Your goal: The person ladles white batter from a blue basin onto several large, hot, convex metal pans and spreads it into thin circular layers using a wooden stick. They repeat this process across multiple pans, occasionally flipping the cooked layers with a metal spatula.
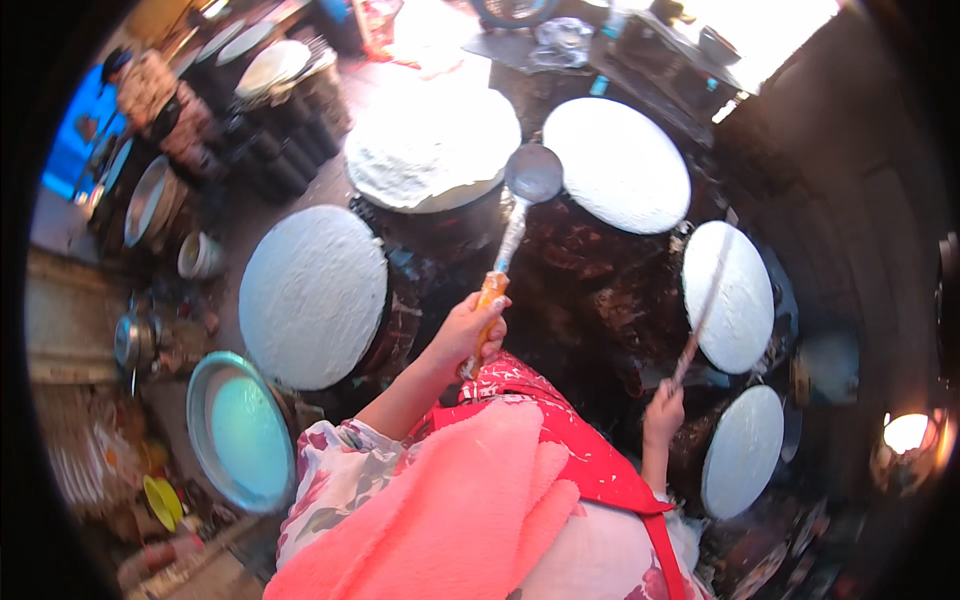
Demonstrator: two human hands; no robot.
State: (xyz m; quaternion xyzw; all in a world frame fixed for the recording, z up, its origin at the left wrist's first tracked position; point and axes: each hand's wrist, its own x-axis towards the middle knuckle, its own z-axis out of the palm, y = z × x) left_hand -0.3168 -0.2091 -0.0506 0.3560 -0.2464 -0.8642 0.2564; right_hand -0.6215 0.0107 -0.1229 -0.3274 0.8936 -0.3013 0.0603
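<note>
ladle (534, 174) held out between 2 white discs (617, 165), its orange handle (492, 288) wrapped in the fingers of the left hand (475, 328); right hand (662, 412) curls its fingers around a long stick (712, 292) crossing before another white disc (745, 305).

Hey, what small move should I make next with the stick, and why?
I'd probably steady the stick in your right hand: it looks blurred crossing the upper white round on the right, and contact there is unclear. Your left hand holds the ladle away from that round.
</note>
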